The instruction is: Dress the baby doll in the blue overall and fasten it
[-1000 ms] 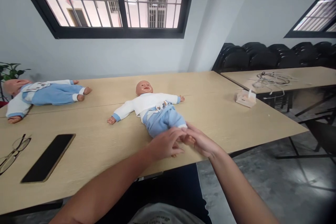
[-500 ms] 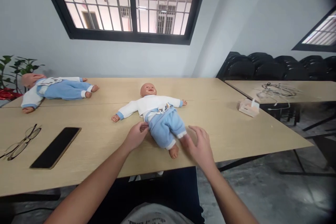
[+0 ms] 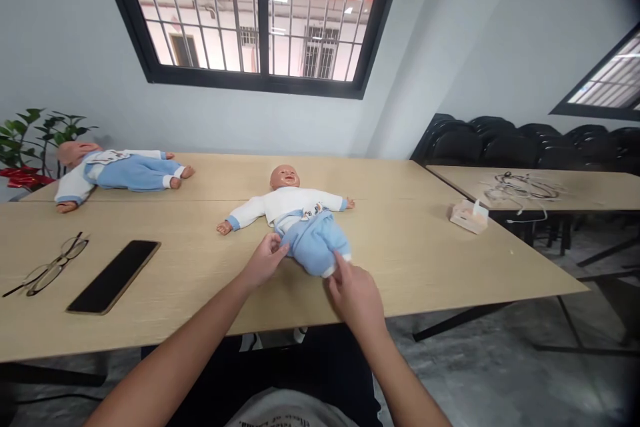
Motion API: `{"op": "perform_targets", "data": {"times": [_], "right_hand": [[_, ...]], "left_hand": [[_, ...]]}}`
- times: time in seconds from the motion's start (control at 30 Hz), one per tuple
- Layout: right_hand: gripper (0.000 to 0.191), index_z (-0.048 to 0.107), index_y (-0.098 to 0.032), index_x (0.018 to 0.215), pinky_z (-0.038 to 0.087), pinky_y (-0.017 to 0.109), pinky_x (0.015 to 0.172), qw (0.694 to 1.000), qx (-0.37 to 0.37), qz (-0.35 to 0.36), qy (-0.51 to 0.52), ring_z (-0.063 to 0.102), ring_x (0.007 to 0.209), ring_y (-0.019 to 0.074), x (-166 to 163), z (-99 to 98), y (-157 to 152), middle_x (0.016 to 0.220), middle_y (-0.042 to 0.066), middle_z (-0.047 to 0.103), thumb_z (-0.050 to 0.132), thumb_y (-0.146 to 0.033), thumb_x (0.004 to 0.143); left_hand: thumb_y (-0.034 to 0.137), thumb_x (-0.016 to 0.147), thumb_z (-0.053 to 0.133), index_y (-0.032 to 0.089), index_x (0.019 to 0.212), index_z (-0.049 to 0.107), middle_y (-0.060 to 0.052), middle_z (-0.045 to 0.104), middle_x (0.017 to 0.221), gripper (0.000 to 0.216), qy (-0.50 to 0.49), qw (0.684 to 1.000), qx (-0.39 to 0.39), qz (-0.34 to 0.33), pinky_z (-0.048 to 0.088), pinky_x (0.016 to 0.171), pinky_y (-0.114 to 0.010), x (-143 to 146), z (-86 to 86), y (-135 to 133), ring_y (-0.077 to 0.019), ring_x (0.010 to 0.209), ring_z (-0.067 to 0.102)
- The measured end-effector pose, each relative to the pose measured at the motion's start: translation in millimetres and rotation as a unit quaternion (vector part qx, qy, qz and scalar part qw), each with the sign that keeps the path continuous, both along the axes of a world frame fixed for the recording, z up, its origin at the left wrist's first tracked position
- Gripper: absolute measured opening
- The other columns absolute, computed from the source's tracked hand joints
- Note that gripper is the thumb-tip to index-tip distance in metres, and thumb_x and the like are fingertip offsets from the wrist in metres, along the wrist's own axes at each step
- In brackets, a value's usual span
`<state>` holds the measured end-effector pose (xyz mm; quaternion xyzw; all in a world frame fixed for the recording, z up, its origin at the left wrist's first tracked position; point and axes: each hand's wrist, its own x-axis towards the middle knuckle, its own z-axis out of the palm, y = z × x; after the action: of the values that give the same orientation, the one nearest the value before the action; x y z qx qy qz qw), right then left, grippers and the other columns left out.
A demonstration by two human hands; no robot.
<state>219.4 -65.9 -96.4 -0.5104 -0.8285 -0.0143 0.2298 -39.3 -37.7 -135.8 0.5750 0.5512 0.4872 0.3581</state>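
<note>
A baby doll (image 3: 293, 203) lies on its back on the table, head toward the window and arms spread. It wears a white top with blue cuffs and blue trousers (image 3: 316, 240) with white ankle cuffs. At the waist, on the doll's left-hand side in view, my left hand (image 3: 263, 261) pinches the trouser fabric between thumb and fingers. My right hand (image 3: 359, 293) is closed around the lower end of the trouser legs, index finger on the blue cloth and thumb beneath. Both of the doll's feet are hidden by this hand.
A second doll (image 3: 133, 172) in similar clothes lies at the far left beside a potted plant (image 3: 30, 140). Eyeglasses (image 3: 53, 268) and a black phone (image 3: 115, 277) rest at the left. A tissue box (image 3: 469, 217) stands right; cables (image 3: 523, 188) lie on another table.
My right hand has moved left from beside the doll's leg onto the trouser ends, and the feet are now covered. My left hand stays at the waist. The view has tilted slightly.
</note>
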Motion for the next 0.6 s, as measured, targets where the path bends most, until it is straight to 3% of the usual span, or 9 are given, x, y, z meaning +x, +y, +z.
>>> {"op": "perform_targets", "data": {"times": [0.1, 0.2, 0.3, 0.47, 0.6], "right_hand": [[0.047, 0.058, -0.019, 0.140, 0.055, 0.048, 0.090, 0.995, -0.025, 0.001, 0.093, 0.068, 0.102, 0.0327, 9, 13.2, 10, 0.112, 0.015, 0.074, 0.054, -0.030, 0.095], [0.044, 0.060, -0.020, 0.135, 0.055, 0.049, 0.097, 0.977, -0.032, 0.003, 0.211, 0.067, 0.111, 0.0315, 14, 26.1, 14, 0.122, 0.014, 0.071, 0.058, -0.036, 0.094], [0.052, 0.056, -0.020, 0.139, 0.058, 0.048, 0.091, 0.965, -0.007, -0.022, 0.261, 0.067, 0.105, 0.0307, 18, 34.5, 7, 0.119, 0.015, 0.070, 0.064, -0.040, 0.091], [0.050, 0.056, -0.021, 0.137, 0.062, 0.039, 0.070, 0.962, 0.048, -0.032, 0.265, 0.068, 0.088, 0.0244, 41, 31.2, -19, 0.111, 0.013, 0.068, 0.067, -0.039, 0.092], [0.049, 0.055, -0.021, 0.137, 0.060, 0.032, 0.060, 0.963, 0.069, -0.031, 0.258, 0.067, 0.078, 0.0196, 67, 23.6, -33, 0.107, 0.010, 0.069, 0.069, -0.036, 0.092]], "left_hand": [[0.048, 0.092, 0.060, 0.020, 0.106, 0.059, -0.004, 0.071, 0.088, 0.031, 0.034, 0.998, -0.016, -0.040, 0.051, 0.069, -0.030, 3, -1.9, -1, -0.0194, 0.078, 0.067], [0.038, 0.086, 0.068, 0.021, 0.087, 0.065, -0.002, 0.069, 0.077, 0.018, 0.100, 0.993, -0.033, -0.047, 0.047, 0.066, -0.030, 2, -0.3, 1, -0.0209, 0.071, 0.064], [0.031, 0.084, 0.070, 0.021, 0.076, 0.065, -0.004, 0.069, 0.075, 0.014, 0.170, 0.984, -0.045, 0.009, 0.044, 0.070, -0.032, -6, 3.5, 13, -0.0237, 0.075, 0.064], [0.025, 0.088, 0.065, 0.020, 0.094, 0.071, -0.011, 0.076, 0.102, 0.010, 0.236, 0.961, -0.079, 0.121, 0.044, 0.083, -0.034, -32, 9.5, 46, -0.0280, 0.098, 0.066], [0.023, 0.089, 0.063, 0.019, 0.095, 0.070, -0.014, 0.075, 0.108, 0.011, 0.252, 0.950, -0.097, 0.157, 0.045, 0.089, -0.036, -37, 9.3, 57, -0.0302, 0.105, 0.066]]}}
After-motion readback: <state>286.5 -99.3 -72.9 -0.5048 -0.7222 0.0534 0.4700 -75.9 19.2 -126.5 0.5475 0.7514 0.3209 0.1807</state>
